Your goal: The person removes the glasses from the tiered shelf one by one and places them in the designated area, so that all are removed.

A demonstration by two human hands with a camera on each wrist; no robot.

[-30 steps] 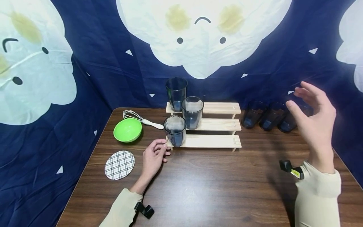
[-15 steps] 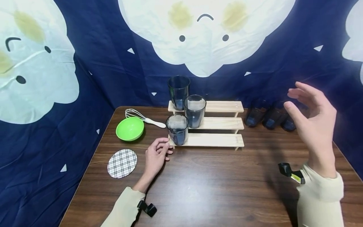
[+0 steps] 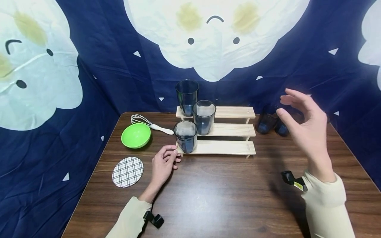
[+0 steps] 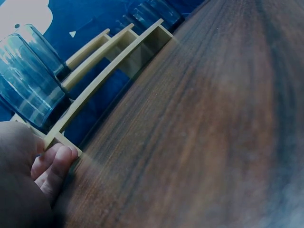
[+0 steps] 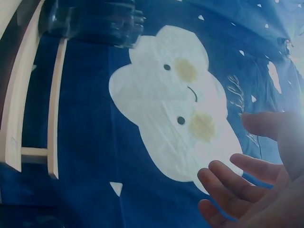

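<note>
Left hand (image 3: 162,165): resting on the table (image 3: 226,198) at 9 o'clock of the stepped wooden rack (image 3: 220,130); fingers (image 4: 54,164) loosely curled, touching the rack's lowest step at its left end, holding nothing.
Right hand (image 3: 306,130): raised in the air at 3 o'clock of the rack, fingers spread and relaxed, thumb apart, gripping nothing.
Loose tumblers (image 3: 269,119): dark blue, on the table at the far right edge, just behind the raised hand, partly hidden by it.
Rack tumblers: one on each step, all at the left end: front tumbler (image 3: 185,136), middle tumbler (image 3: 204,117), top tumbler (image 3: 187,97), all upright.
Green bowl (image 3: 136,135): at 9 o'clock of the rack, whisk (image 3: 150,124) just behind it.
Plaid coaster (image 3: 128,172): at 8 o'clock of the rack, beside the left hand.
</note>
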